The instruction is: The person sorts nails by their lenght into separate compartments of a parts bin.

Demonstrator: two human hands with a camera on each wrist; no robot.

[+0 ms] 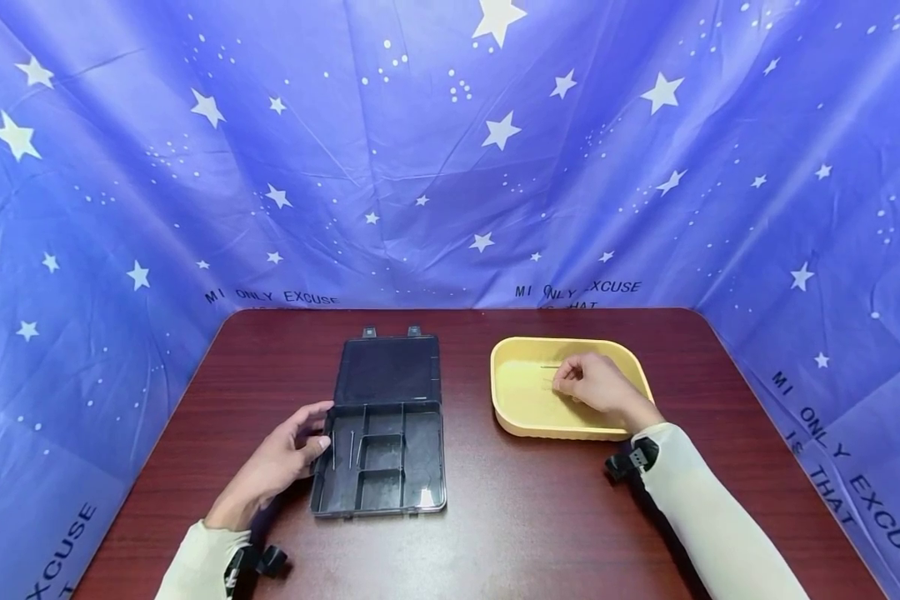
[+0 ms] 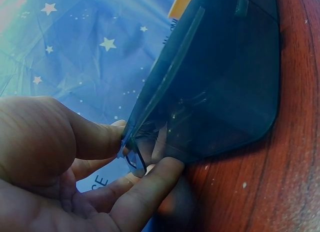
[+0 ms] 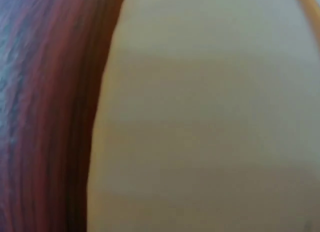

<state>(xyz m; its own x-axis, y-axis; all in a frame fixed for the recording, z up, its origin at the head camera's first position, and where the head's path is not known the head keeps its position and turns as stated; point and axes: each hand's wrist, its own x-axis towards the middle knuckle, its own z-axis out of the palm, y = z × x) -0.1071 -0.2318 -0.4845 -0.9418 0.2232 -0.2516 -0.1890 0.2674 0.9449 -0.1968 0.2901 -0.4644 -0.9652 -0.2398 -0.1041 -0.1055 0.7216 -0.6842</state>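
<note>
A black plastic compartment box (image 1: 381,500) lies with its lid (image 1: 388,371) folded back. My left hand (image 1: 285,454) holds the box by its left side, and in the left wrist view the thumb and fingers (image 2: 150,192) pinch the edge of the dark see-through plastic (image 2: 225,92). Slim metal pins (image 1: 355,450) sit in the long left compartment. Inside the yellow tray (image 1: 517,429), my right hand (image 1: 596,385) is lowered with thumb and fingertips brought together near the bottom. A thin dark pin (image 1: 548,367) shows beside its fingers; whether they hold anything, I cannot tell.
Both containers rest on a dark red wooden table (image 1: 487,533), the tray to the right of the box. A blue star-patterned curtain (image 1: 420,167) encloses the back and sides. The tray's pale ribbed wall (image 3: 200,117) fills most of the right wrist view.
</note>
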